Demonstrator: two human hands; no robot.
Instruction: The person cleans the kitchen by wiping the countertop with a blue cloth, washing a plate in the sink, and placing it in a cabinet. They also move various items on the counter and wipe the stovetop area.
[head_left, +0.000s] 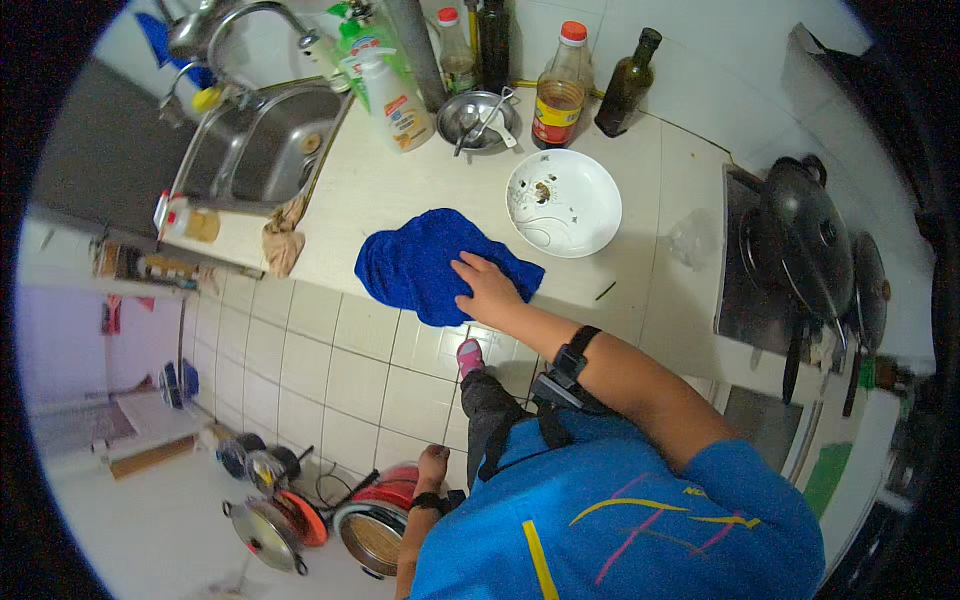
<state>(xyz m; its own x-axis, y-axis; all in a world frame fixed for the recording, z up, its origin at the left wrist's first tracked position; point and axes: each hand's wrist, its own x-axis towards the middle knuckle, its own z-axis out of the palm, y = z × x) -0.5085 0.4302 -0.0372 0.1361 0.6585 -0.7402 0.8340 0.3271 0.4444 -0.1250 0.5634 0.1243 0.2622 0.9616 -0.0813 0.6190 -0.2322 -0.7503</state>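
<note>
My right hand lies palm down on a crumpled blue cloth, its fingers apart and touching the fabric. The cloth rests on the cream countertop, and its lower part reaches the front edge. Beyond it to the right is a white plate with dark food scraps on it. A small dark sliver lies on the counter below the plate. My left hand hangs low at my side, away from the counter; whether its fingers are closed is unclear.
A metal bowl with utensils, a red-capped sauce bottle and a dark glass bottle stand along the wall. Left are a steel double sink and a beige rag. A lidded wok sits on the hob at right.
</note>
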